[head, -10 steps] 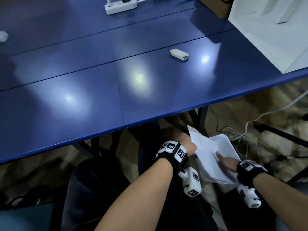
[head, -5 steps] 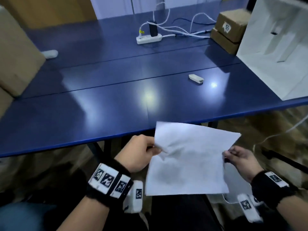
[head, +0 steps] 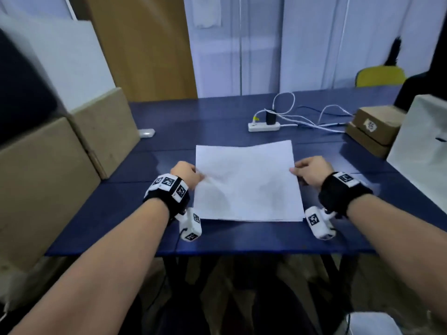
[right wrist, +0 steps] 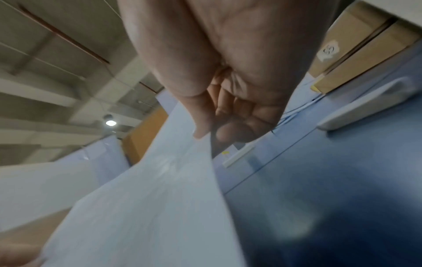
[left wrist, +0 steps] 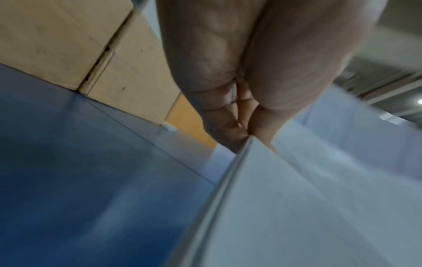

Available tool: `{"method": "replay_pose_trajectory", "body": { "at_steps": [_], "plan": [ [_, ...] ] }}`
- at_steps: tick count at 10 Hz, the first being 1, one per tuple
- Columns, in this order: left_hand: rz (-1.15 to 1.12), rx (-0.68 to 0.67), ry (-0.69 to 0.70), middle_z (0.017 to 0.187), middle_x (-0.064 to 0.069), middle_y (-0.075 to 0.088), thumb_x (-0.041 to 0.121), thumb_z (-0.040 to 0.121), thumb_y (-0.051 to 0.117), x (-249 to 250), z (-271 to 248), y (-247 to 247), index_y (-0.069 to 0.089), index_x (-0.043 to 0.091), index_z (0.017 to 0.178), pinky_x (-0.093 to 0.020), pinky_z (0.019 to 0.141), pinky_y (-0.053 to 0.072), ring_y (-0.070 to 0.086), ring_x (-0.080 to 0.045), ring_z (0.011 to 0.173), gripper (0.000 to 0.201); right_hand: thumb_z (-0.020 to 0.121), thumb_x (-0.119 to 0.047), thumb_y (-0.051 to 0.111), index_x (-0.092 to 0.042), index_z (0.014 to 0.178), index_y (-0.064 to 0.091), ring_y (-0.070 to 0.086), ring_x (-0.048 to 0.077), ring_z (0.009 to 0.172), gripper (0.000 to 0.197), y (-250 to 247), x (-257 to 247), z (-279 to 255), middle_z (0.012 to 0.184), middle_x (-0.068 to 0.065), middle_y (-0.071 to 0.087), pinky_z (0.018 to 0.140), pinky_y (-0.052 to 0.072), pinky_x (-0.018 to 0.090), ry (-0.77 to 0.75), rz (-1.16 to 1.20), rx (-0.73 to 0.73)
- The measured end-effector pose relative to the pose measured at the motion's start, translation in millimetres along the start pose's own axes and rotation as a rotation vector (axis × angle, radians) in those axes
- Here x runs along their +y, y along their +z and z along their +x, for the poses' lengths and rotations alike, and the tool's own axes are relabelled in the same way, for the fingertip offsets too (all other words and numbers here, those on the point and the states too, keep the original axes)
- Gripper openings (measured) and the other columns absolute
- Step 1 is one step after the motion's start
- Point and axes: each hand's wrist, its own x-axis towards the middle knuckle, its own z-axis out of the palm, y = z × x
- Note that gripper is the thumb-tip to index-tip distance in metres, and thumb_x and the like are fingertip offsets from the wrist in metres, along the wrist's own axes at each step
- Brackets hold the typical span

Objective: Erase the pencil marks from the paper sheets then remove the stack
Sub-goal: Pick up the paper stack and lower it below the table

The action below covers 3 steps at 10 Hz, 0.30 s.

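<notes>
The blue table (head: pixel 150 213) spreads out before me, its panels meeting in thin seams. Tall cardboard boxes (head: pixel 48 170) stand along its left edge, and on the right a white board (head: pixel 420 146) leans beside two smaller stacked cardboard boxes (head: pixel 377 129), the upper one bearing a white label.

In the middle of the table I hold the stack of paper sheets (head: pixel 246 182) between both hands, over the surface. From the wrist views its side edges are lifted off the table; whether the near edge touches the top I cannot tell. Faint grey smudges show on the top sheet.

My left hand (head: pixel 185 174) pinches the left edge of the stack, thumb on top and fingers (left wrist: pixel 228 130) curled beneath, the thin layered edges visible right at the pinch. My right hand (head: pixel 312 171) pinches the right edge the same way, thumb over the sheet and fingers (right wrist: pixel 237 130) curled under it.

Beyond the paper lies a white power strip (head: pixel 264 126) with a black plug in it and white cables (head: pixel 314 122) trailing right. At the far left, against the boxes, sits a small white object (head: pixel 147 132) I cannot make out.
</notes>
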Motion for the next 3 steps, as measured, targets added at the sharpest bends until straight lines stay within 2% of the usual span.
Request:
{"method": "replay_pose_trajectory", "body": {
  "at_steps": [1,2,3],
  "plan": [
    [0.150,-0.027,-0.044,0.105,-0.007,0.072,0.036,0.092,0.067,-1.7,35.7,10.8,0.071,0.010,0.104,-0.029,0.081,0.050,0.066,-0.028,0.100,0.030,0.082,-0.015,0.078,0.001,0.094,0.071,0.060,0.024,0.070,0.020,24.0,0.1,43.4,0.072,0.007,0.066,0.079,0.055,0.038,0.050,-0.139,0.001],
    [0.213,-0.060,-0.076,0.104,-0.005,0.072,0.038,0.091,0.066,-7.9,58.7,22.0,0.072,0.012,0.103,-0.027,0.071,0.046,0.064,-0.025,0.089,0.029,0.085,-0.017,0.075,-0.006,0.092,0.073,0.060,0.021,0.078,0.012,39.0,3.3,66.6,0.084,0.008,0.067,0.078,0.050,0.030,0.060,-0.307,-0.049],
    [0.213,-0.054,-0.096,0.098,-0.002,0.073,0.043,0.089,0.066,-10.8,71.3,21.8,0.073,0.015,0.098,-0.024,0.071,0.045,0.062,-0.022,0.083,0.029,0.085,-0.022,0.072,-0.006,0.091,0.073,0.062,0.025,0.078,0.017,41.3,-0.8,77.0,0.087,0.009,0.068,0.079,0.054,0.032,0.113,-0.377,-0.080]
  ]
}}
